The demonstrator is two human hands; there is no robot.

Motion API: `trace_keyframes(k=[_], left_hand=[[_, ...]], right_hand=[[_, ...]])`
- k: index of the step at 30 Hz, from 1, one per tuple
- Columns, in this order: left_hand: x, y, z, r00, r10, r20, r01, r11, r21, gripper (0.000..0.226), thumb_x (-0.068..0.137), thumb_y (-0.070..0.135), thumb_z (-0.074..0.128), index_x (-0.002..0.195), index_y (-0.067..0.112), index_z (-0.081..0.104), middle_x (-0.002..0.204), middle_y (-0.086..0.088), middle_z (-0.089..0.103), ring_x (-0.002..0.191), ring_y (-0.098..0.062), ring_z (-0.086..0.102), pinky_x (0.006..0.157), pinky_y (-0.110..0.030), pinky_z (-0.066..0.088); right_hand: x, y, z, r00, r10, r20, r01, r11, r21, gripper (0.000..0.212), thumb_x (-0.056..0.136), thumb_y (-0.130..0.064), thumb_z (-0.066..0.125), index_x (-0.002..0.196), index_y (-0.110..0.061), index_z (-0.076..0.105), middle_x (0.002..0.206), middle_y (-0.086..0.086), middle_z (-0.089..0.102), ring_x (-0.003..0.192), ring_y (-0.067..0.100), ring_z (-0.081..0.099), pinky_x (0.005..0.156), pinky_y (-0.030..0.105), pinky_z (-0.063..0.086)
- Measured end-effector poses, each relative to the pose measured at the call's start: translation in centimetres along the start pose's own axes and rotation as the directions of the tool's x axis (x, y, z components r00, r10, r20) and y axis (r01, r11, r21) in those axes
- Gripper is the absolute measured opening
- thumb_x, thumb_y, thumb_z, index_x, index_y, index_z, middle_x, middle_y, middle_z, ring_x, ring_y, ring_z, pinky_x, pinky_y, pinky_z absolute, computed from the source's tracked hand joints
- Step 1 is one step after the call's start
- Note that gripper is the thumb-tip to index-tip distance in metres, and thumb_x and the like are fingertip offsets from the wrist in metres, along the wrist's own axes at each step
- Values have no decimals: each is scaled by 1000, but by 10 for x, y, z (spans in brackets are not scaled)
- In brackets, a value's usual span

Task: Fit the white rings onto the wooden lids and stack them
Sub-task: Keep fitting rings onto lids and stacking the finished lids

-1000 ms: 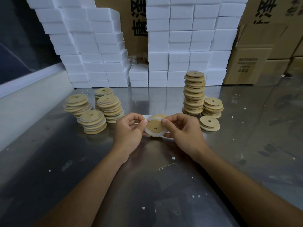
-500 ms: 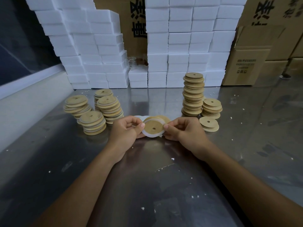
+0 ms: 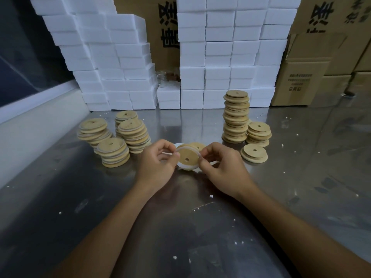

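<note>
Behind hands (image 3: 192,165), lids (image 3: 197,146) half hidden

Carton (image 3: 166,23) print half hidden behind foam blocks (image 3: 218,57).

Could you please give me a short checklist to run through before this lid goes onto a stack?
1. Both hands grip the round wooden lid: left hand and right hand pinch its rim. Ok.
2. Thin white ring seated all round: its lower edge shows below the lid and the fingers hide parts. Cannot tell.
3. Ringed stacks on the left standing within reach. Ok.
4. Tall stack of wooden lids on the right stays upright: it leans unevenly. Not ok.
5. Steel table clean: white crumbs lie scattered. Not ok.
</note>
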State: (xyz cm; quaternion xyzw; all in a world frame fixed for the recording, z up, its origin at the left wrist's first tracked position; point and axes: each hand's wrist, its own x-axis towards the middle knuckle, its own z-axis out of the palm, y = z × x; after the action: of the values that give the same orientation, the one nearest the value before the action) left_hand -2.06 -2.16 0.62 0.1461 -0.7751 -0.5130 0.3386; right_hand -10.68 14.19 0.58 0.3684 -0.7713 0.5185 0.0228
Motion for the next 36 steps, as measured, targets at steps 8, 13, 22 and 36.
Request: trace_keyframes(k=[8,13,22,36], left_hand=[[-3,12,1,898,432,79,-435,849,302,5,81,17,64,83,21,66,81,11,67,78,-8,63,68,-27,50],[-3,16,-2,848,501,173,-527,766,367,8,82,3,67,80,11,65,77,4,63,72,-10,57,63,-23,47],[-2,8,0,920,383,86,-389,862,325,13,80,-2,70,77,9,64,74,11,63,79,-4,59,64,-9,42],[3,-4,-1,983,184,20,-185,971,153,27,83,5,69,74,28,60,80,13,68,76,-8,69,68,-45,60]], right_hand=[[0,-9,-2,987,-151,59,157,980,-119,4,87,-16,68,90,-14,67,80,-7,70,76,8,66,72,33,56],[-2,-9,-1,986,-167,25,168,981,-97,4,88,-16,67,90,-12,67,81,-9,69,79,8,65,71,32,56],[1,-2,0,1000,18,-23,-18,1000,4,8,86,-17,72,81,-23,70,80,-9,73,78,4,69,75,29,59],[7,3,-1,996,87,-3,-85,987,136,9,85,-11,76,83,-20,76,80,-5,76,76,7,71,76,26,59]])
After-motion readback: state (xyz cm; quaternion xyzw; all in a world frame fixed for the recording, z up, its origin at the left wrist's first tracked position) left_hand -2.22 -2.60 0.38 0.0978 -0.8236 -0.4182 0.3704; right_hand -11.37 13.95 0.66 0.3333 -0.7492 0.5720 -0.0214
